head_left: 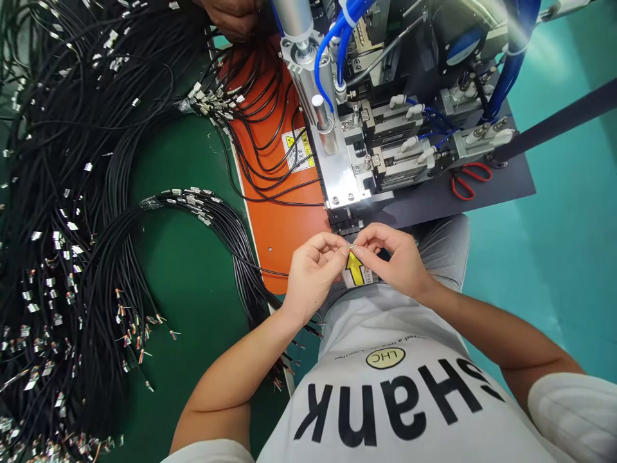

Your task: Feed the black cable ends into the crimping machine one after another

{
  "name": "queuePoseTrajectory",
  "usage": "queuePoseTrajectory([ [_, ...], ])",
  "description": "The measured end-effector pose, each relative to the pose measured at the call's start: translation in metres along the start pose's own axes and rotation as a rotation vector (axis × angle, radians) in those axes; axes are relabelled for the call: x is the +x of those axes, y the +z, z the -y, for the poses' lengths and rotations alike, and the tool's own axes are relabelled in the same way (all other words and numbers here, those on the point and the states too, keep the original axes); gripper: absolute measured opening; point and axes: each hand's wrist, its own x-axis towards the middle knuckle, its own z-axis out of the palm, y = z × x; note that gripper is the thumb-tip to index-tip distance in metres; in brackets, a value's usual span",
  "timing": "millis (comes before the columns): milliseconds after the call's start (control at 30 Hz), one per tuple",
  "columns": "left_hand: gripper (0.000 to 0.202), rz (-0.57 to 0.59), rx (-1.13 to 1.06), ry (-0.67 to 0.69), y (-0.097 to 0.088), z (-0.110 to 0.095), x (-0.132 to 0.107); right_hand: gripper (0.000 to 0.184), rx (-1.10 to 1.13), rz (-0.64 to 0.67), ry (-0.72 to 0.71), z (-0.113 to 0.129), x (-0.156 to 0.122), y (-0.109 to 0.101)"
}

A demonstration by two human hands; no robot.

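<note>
In front of my lap, my left hand [313, 273] and my right hand [393, 257] meet with their fingertips pinched together. Between them shows a tiny pale wire end [352, 246], too small to make out fully. A black cable [273, 271] runs from the bundle at the left into my left hand, which is closed on it. The thumb and forefinger of my right hand grip the wire end. Just beneath the fingertips is a label with a yellow arrow [356, 269]. A metal pneumatic press [337, 173] stands right beyond my hands.
Bundled black cables [231, 238] with metal connectors lie on the green table [187, 334]. A large cable heap [58, 193] covers the left side. Several cables cross the orange board [270, 225]. Red-handled scissors [463, 183] lie on the machine's dark base. Another person's hand [234, 16] is at the top.
</note>
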Motion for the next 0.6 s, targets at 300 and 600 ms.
queuePoseTrajectory([
  [300, 0.028, -0.012, -0.011, 0.008, 0.0009, 0.0024, 0.0012, 0.010, 0.027, -0.035, 0.093, 0.0027, -0.0047, 0.0025],
  [600, 0.026, 0.010, -0.019, 0.016, -0.0010, 0.0022, 0.0006, 0.011, -0.099, -0.071, -0.026, 0.0028, -0.0028, -0.0022],
])
